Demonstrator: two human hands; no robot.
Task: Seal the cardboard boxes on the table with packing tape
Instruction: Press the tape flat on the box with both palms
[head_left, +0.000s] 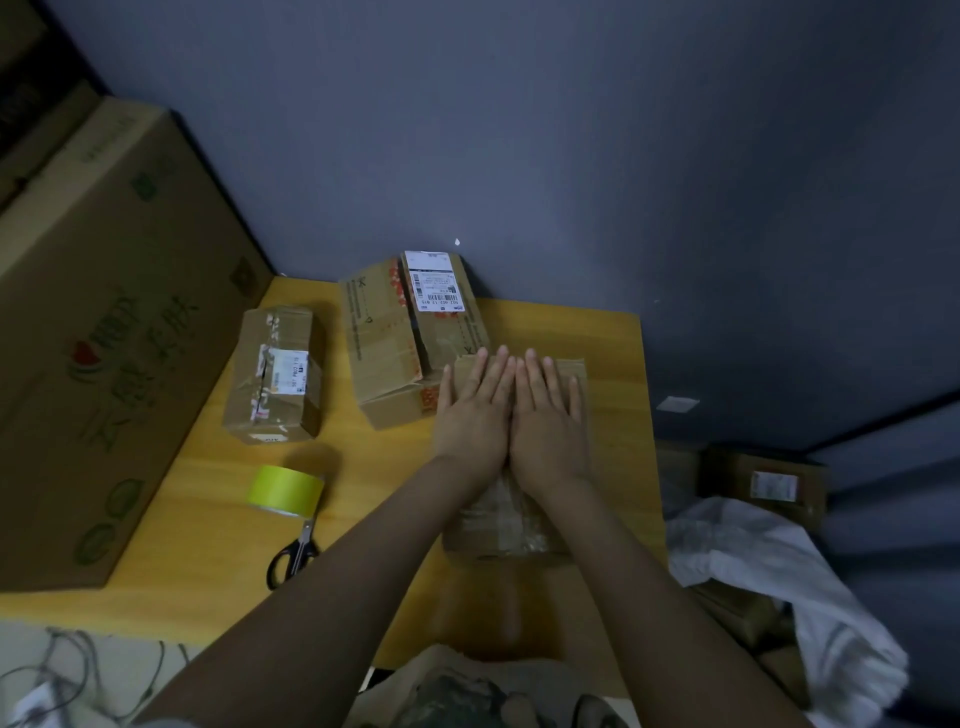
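On the tabletop (208, 519), the near box (574, 376) lies under the left hand (472, 410) and right hand (548, 415), both flat, grasping nothing, pressing its flaps down, while the tape roll (283, 491) at left sits untouched, so sealing looks unstarted.

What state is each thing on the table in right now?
Left hand: open, flat on the near box.
Right hand: open, flat beside it.
Near box: flaps pressed down.
Tape roll: lying unheld.
Scissors: closed, unheld.
Small box: taped shut.
Labelled box: closed.
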